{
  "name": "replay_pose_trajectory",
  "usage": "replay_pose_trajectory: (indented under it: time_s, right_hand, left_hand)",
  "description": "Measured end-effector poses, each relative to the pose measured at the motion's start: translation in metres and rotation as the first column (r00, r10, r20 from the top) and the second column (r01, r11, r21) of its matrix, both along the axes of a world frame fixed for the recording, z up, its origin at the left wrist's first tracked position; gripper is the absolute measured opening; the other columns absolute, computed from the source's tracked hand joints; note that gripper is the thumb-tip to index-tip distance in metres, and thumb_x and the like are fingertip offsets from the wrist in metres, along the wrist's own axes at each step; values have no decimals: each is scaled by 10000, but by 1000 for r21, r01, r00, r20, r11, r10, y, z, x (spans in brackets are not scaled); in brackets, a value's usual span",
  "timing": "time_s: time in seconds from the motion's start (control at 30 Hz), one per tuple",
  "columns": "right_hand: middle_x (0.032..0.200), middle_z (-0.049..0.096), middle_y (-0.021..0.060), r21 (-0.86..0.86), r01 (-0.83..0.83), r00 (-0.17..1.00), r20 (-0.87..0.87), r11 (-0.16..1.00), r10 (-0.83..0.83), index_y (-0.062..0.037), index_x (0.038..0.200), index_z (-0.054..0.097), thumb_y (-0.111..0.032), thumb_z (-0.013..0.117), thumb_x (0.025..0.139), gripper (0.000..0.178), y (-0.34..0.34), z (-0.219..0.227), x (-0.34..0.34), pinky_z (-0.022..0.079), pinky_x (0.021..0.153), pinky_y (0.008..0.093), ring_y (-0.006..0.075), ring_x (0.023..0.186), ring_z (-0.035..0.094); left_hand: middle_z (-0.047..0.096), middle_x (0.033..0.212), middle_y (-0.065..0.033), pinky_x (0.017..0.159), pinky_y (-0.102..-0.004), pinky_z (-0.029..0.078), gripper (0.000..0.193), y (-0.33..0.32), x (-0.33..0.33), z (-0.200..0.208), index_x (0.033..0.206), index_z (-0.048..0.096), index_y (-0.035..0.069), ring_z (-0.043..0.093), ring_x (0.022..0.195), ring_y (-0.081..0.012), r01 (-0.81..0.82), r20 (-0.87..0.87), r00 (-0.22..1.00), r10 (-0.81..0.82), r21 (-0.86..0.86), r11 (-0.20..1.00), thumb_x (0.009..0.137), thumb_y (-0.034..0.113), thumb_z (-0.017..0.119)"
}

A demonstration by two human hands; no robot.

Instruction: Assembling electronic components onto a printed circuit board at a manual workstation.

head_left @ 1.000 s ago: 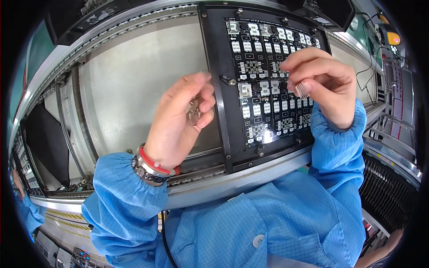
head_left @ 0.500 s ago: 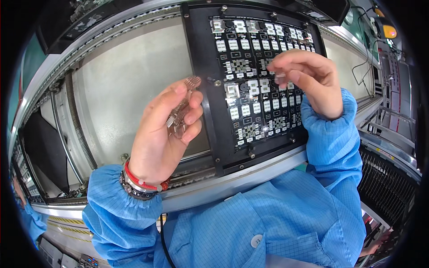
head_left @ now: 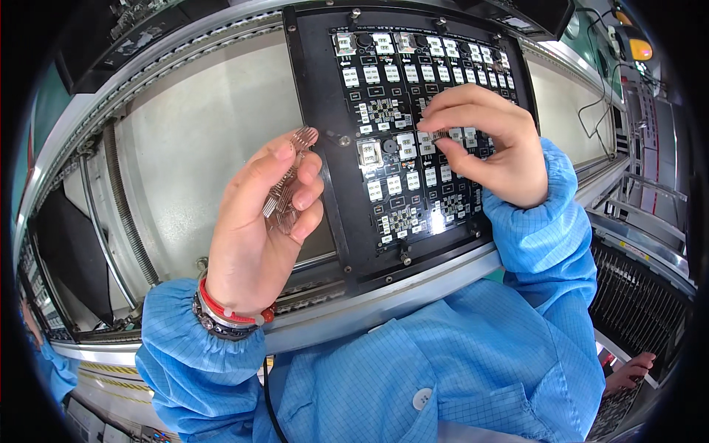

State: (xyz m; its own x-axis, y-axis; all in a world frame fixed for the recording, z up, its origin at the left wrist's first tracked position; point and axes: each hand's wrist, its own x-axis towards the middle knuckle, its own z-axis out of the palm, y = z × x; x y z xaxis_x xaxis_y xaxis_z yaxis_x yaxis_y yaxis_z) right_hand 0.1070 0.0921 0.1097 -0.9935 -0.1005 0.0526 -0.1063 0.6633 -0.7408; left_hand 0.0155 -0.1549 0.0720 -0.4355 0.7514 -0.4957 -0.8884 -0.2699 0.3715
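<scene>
Left grip (head_left: 255, 196) curled around ribbed clear pieces (head_left: 281, 193), likely cupped against spilling. Right grip (head_left: 493, 144) pinching small ribbed part (head_left: 441, 136), perhaps leaving underside free. Circuit boards (head_left: 399, 201) beneath right grip, contact unclear; black frame (head_left: 316, 81) around them, apparently holding boards steady.

We look down from head height through one wide fisheye view, near the bare left hand (head_left: 251, 214) and bare right hand (head_left: 509, 148).
</scene>
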Motion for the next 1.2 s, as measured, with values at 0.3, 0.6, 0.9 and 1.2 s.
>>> replay_pose_trajectory:
  time_s: [0.3, 0.6, 0.9, 1.2]
  right_hand:
    - [962, 644, 128, 340, 2, 998, -67, 941, 22, -22, 1018, 644, 81, 668, 665, 368, -8, -4, 7, 526, 766, 345, 279, 878, 636]
    - [959, 647, 124, 345, -15, 998, -45, 939, 33, -12, 1061, 602, 78, 671, 664, 413, -10, -1, 8, 522, 734, 346, 283, 851, 633]
    - [949, 647, 123, 312, 20, 997, -74, 950, 4, -20, 1101, 592, 69, 702, 704, 421, -20, -1, 11, 516, 735, 350, 273, 844, 634]
    - [1015, 623, 91, 229, 57, 995, 64, 972, -74, -35, 1089, 612, 31, 755, 665, 452, -12, 0, 9, 455, 872, 345, 241, 982, 575]
  left_hand:
    - [526, 807, 3, 525, -198, 346, 304, 8, 10, 15, 1156, 548, 13, 439, 681, -59, -60, -150, 987, 49, -70, 996, 941, 228, 553]
    - [546, 813, -11, 519, -198, 356, 292, 11, 13, 17, 1145, 557, 8, 454, 677, -55, -57, -144, 988, 47, -68, 996, 935, 210, 565]
    - [553, 820, -15, 511, -204, 358, 295, 13, 14, 19, 1147, 557, 0, 456, 677, -52, -28, -158, 987, 20, -51, 998, 936, 205, 568]
    - [564, 832, -22, 517, -200, 360, 297, 15, 19, 25, 1155, 584, 6, 450, 665, -43, 95, -255, 959, -120, -109, 989, 920, 186, 610]
